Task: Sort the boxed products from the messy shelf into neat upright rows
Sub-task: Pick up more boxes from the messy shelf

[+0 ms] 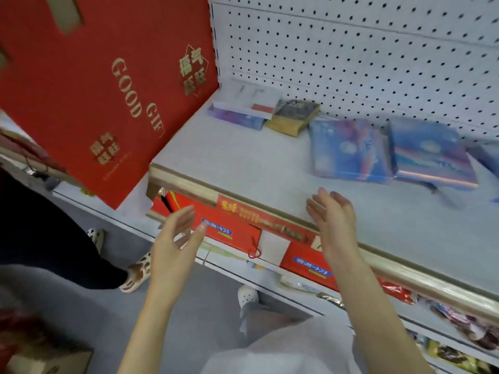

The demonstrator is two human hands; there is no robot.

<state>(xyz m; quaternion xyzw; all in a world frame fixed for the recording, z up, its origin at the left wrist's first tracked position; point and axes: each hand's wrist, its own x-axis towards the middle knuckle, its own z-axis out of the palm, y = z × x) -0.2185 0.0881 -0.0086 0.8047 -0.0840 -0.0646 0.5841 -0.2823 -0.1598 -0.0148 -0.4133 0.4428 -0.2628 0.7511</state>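
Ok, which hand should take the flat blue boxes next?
Right, probably. The right hand is open at the shelf lip, just below the blue boxes; the left hand, also open, sits lower and further left, before the red cartons.

Forearms (378, 300) bare, uncovered down to frame edge. Left hand (175, 238), right hand (334, 225) bare. Pale grey-white top (283, 352) at bottom of view. Light grey trouser leg (260, 318). White perforated clog (248, 295) on foot.
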